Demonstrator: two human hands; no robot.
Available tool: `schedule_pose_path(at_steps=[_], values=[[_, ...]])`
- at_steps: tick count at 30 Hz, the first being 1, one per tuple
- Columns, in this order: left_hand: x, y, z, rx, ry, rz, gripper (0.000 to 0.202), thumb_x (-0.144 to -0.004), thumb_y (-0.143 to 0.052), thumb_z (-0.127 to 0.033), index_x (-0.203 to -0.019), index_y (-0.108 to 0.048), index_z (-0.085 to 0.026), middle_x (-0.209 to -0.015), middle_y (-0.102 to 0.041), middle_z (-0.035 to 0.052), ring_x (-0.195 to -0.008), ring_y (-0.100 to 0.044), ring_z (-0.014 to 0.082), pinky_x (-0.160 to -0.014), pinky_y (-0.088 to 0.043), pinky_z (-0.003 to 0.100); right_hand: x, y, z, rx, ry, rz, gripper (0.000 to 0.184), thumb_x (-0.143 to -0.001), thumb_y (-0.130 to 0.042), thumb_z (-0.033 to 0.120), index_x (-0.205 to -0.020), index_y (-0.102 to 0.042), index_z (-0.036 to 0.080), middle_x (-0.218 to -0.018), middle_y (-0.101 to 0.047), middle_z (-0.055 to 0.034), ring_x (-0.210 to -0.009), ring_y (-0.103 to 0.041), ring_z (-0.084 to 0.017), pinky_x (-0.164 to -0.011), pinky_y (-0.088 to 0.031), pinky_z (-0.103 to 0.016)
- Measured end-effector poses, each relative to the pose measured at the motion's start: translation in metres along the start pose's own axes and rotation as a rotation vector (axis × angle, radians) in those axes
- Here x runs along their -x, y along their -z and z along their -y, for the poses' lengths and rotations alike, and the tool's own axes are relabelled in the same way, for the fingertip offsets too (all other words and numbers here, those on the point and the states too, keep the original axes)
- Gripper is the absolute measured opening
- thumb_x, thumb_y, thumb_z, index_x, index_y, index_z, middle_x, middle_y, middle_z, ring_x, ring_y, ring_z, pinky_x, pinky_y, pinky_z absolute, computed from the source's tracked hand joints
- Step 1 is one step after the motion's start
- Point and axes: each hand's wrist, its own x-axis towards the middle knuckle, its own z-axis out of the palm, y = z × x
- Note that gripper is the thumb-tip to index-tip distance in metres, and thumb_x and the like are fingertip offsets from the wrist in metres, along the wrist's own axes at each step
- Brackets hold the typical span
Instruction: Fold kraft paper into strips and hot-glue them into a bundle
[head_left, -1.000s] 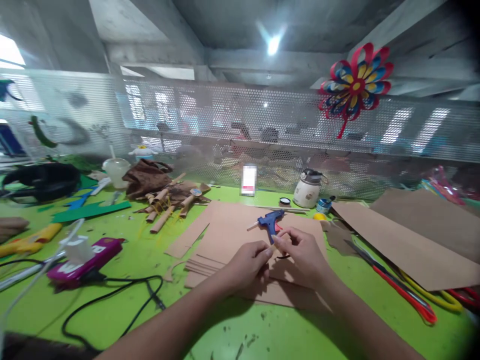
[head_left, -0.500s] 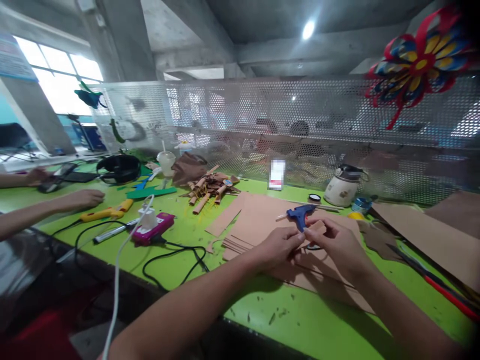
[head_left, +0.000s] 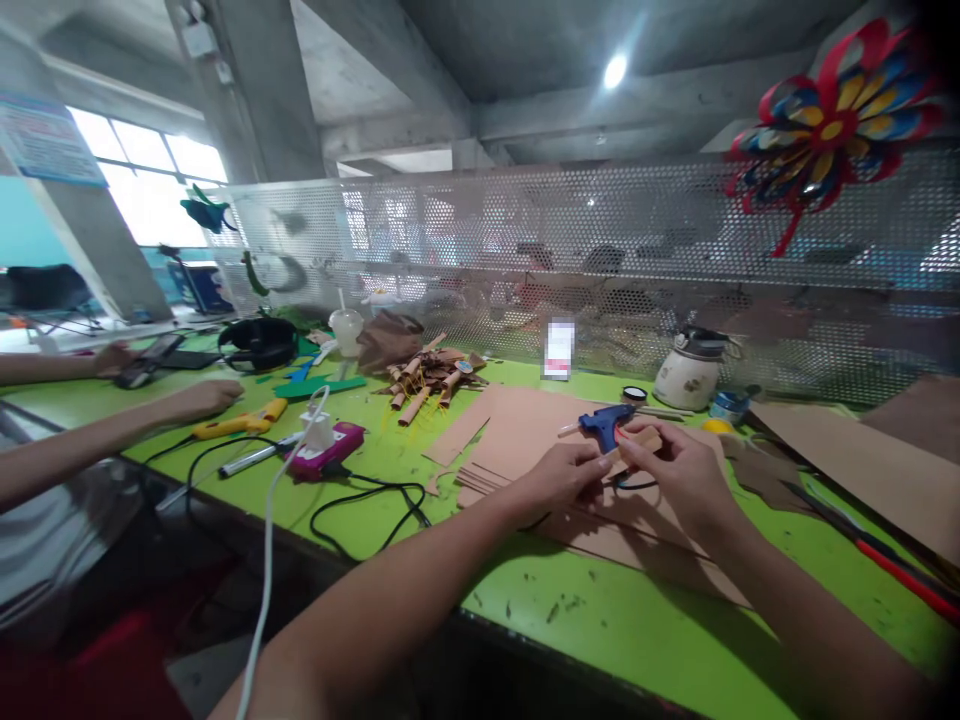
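Observation:
My left hand and my right hand meet over a stack of light brown sheets on the green table. Between their fingertips is a small brown strip, apparently rolled or folded. The right thumb and fingers pinch its upper end, while the left fingers close on its lower end. Just beyond the fingers lies a blue glue gun, its nozzle pointing left. My fingers hide part of the strip and of the glue gun's handle.
A purple power strip with cables lies left of the sheets. Behind it are brown rolls and a yellow glue gun, near a co-worker's hand. A jug stands behind; red-handled pliers or cutters lie right.
The view has turned slightly left, so things appear shifted right. The brown strip between my fingertips has tilted and shows more of its length. Both hands keep their grip.

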Motion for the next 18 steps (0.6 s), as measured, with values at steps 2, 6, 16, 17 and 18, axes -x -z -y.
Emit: schedule_pose_path(at_steps=[2,6,16,17,18], values=[[0.000,0.000,0.001,0.002,0.009,0.022,0.042,-0.078,-0.051,-0.057,-0.076,-0.050,-0.015,-0.060,-0.057,-0.0007,-0.049,-0.050,0.0094,-0.051,-0.039,0.022,0.000,-0.001,-0.002,0.020,0.017,0.006,0.031,-0.074,-0.065,0.041,-0.093,-0.061,0.017,-0.080,-0.063,-0.0043,-0.068,-0.057,-0.017,-0.062,-0.048,-0.029],[-0.001,-0.001,-0.002,-0.028,-0.017,0.019,0.042,-0.079,-0.050,-0.056,-0.073,-0.049,-0.015,-0.059,-0.058,0.0003,-0.050,-0.052,0.0102,-0.052,-0.040,0.023,-0.001,0.001,-0.006,0.037,0.049,0.002,0.032,-0.074,-0.065,0.041,-0.094,-0.061,0.016,-0.078,-0.062,-0.0044,-0.066,-0.056,-0.017,-0.061,-0.048,-0.029],[-0.021,-0.005,-0.025,-0.311,-0.005,-0.077,0.047,-0.078,-0.048,-0.059,-0.075,-0.059,-0.013,-0.059,-0.062,0.0042,-0.056,-0.058,0.0123,-0.058,-0.045,0.024,-0.001,0.006,0.006,-0.212,-0.024,-0.028,0.039,-0.071,-0.069,0.039,-0.099,-0.061,0.014,-0.071,-0.062,-0.0039,-0.060,-0.056,-0.016,-0.055,-0.048,-0.028],[-0.025,-0.005,-0.026,-0.310,0.001,-0.087,0.045,-0.078,-0.050,-0.056,-0.072,-0.059,-0.012,-0.060,-0.062,0.0044,-0.057,-0.058,0.0123,-0.060,-0.045,0.024,-0.001,0.006,0.007,-0.236,-0.029,-0.034,0.039,-0.070,-0.070,0.039,-0.098,-0.061,0.014,-0.068,-0.061,-0.0031,-0.060,-0.056,-0.015,-0.055,-0.048,-0.028],[-0.028,-0.006,-0.027,-0.298,0.008,-0.091,0.043,-0.079,-0.051,-0.054,-0.070,-0.059,-0.012,-0.060,-0.062,0.0041,-0.057,-0.059,0.0122,-0.060,-0.045,0.024,-0.001,0.007,0.006,-0.260,-0.032,-0.044,0.039,-0.070,-0.071,0.039,-0.097,-0.061,0.014,-0.066,-0.060,-0.0023,-0.060,-0.056,-0.015,-0.055,-0.047,-0.027]])
